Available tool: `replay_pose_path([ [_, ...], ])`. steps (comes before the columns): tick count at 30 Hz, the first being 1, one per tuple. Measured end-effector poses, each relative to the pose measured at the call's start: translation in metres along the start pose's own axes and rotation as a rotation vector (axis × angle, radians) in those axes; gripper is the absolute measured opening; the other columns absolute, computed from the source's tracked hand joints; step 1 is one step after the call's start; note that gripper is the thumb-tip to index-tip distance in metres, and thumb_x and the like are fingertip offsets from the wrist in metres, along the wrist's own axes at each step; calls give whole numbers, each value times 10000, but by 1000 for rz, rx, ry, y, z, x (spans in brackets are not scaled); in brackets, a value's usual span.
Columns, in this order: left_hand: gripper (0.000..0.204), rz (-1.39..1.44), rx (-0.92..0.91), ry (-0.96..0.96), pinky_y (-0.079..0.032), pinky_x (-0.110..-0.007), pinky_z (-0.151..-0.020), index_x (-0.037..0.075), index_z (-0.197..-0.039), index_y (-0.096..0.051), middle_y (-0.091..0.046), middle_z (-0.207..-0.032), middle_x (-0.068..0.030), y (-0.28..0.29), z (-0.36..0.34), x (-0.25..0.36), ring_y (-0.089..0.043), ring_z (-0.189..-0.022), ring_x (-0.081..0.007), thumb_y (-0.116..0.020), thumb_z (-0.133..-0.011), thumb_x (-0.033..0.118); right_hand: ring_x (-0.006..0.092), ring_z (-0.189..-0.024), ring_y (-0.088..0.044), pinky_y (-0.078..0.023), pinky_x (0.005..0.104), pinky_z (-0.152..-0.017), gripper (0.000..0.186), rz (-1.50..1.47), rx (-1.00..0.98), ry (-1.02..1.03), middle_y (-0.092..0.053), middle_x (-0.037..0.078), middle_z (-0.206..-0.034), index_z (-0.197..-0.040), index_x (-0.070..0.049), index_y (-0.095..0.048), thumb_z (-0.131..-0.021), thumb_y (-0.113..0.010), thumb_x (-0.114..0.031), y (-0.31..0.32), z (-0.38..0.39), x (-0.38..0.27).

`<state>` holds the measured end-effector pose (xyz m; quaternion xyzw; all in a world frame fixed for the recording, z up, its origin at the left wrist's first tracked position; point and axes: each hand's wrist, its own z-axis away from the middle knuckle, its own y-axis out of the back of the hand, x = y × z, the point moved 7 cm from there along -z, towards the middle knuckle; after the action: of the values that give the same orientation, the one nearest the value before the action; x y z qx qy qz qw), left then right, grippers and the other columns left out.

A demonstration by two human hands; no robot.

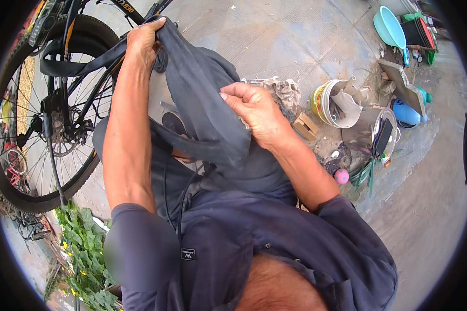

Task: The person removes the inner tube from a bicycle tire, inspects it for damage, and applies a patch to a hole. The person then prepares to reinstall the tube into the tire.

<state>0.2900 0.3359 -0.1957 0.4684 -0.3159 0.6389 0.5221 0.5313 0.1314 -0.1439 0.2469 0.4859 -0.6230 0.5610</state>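
Observation:
A black rubber inner tube (197, 98) hangs in a long, slack band across my lap. Its upper end is gripped between the thumb and fingers of my left hand (144, 41), and another stretch of it loops left toward the bicycle wheel (62, 111). My right hand (257, 114) is closed, thumb and forefinger pinched together at the right side of the tube. Whatever those fingertips hold, if anything, is too small to make out. Below my hands the tube curves back over my dark trousers.
To the left stands a bicycle with black spokes and a brake disc. At right are a bucket (321, 106) with scraps, a second round container (366, 135), a wooden block (306, 126), a pink ball (341, 176) and a turquoise basin (389, 27). Leafy plants (83, 254) grow lower left.

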Motion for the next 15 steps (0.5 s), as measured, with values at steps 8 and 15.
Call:
replay_pose_path([
  [8, 515, -283, 84, -244, -526, -254, -642, -106, -1148, -585, -669, -962, -128, 7, 69, 46, -667, -799, -154, -736, -891, 314, 55, -677, -545, -459, 258, -604, 241, 280, 139, 198, -648, 24, -732, -1025, 61, -668, -963, -628, -169, 9, -14, -17],
  [15, 387, -291, -178, -54, -392, -202, -494, 51, -793, -625, -567, -597, 3, -18, 232, 20, -543, -530, -64, -698, -932, 405, 70, -622, -557, -463, 265, -578, 239, 371, 171, 158, -650, 41, -713, -1031, 57, -670, -959, -633, -168, 6, -9, -28],
])
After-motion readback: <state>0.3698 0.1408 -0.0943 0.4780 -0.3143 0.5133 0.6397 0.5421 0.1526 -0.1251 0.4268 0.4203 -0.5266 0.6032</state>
